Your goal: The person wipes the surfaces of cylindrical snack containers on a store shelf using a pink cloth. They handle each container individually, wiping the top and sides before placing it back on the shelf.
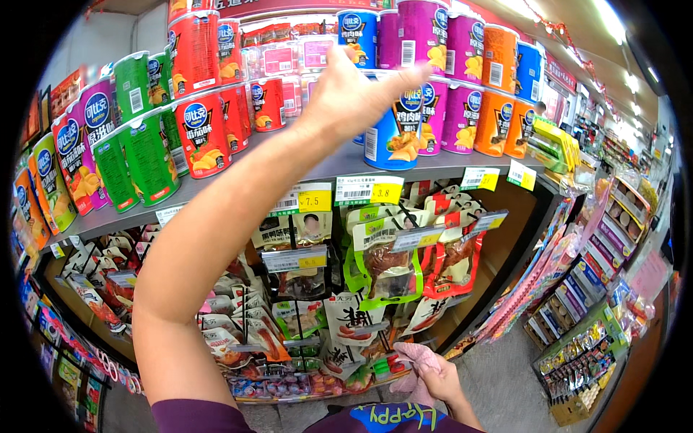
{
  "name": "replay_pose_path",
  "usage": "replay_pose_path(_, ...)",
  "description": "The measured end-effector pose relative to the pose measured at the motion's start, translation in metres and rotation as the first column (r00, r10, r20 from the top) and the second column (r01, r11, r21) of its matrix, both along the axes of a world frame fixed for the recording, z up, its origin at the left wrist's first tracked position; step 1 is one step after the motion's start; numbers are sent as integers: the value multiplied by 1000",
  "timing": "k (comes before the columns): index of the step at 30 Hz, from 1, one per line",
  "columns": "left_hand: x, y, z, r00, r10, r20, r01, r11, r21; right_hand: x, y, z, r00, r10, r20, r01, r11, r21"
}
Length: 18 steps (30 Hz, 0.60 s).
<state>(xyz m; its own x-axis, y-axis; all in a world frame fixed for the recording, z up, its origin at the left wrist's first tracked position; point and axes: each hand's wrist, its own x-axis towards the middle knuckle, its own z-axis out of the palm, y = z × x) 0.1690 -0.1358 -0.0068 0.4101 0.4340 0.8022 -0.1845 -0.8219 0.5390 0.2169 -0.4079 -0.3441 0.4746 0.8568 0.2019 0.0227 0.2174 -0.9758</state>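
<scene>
The left hand (359, 95), at the upper centre of the frame, is blurred, with digits spread widely apart and nothing visibly gripped; its bare forearm rises from a dark purple sleeve (195, 417) at the lower left. Just below it, a blue cylindrical snack can (390, 148) with a white lower band stands upright near the front edge of a grey shelf (317, 157); the hand overlaps its top, and whether they touch I cannot tell. The right hand (446, 384), at the lower right of centre, is closed around a crumpled pink fabric cloth (416, 359). Stacked red cylindrical cans (203, 141) and green cylindrical cans (148, 160) fill the upper left of the frame, while purple cylindrical cans (462, 119) and orange cylindrical cans (494, 119) stand right of the blue one. Beneath the shelf, centre frame, hangs a green-edged plastic food packet (390, 270) beside a red-edged plastic one (456, 263).
</scene>
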Motion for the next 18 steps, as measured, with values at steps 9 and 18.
replay_pose_path(9,18,-6,-22,981,-184,60,192,968,-160,22,-20,-70,997,-73,35,75,996,-49)
replay_pose_path(18,-69,-81,-62,953,-275,-128,292,944,152,48,-32,15,998,18,55,-27,985,171)
